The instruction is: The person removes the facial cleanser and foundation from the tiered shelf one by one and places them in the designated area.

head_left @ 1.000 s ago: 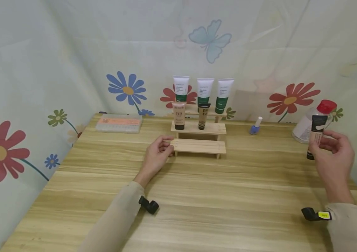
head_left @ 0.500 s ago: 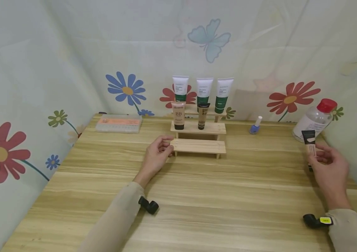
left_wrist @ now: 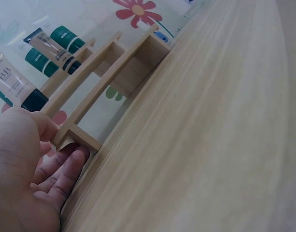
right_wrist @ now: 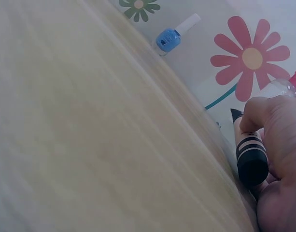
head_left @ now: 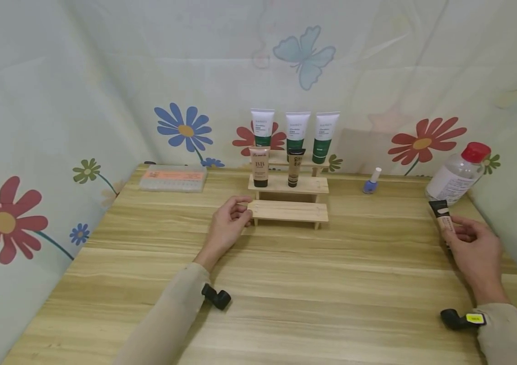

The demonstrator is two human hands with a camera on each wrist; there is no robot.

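My left hand (head_left: 228, 219) grips the left end of the lowest step of a wooden tiered stand (head_left: 288, 211). In the left wrist view its thumb lies at the step's edge and its fingers curl by the leg. On the middle step stand a beige BB cream tube (head_left: 260, 168) and a slimmer gold-and-black tube (head_left: 293, 168). Three white-and-green tubes (head_left: 326, 134) stand on the top step. Over at the right, my right hand (head_left: 475, 246) pinches a small beige tube with black ends (head_left: 443, 218), tilted. The right wrist view shows its black cap (right_wrist: 252, 166) low near the tabletop.
A clear bottle with a red cap (head_left: 454, 175) stands behind my right hand. Blue nail polish (head_left: 371, 181) is between it and the stand. At the back left lies a flat clear case (head_left: 173, 179) with an orange label. A flowered curtain (head_left: 359, 61) backs the table (head_left: 286, 304).
My right hand has come down and slightly left with the small tube, away from the red-capped bottle, and the tube now tilts more. The left hand stays on the stand.
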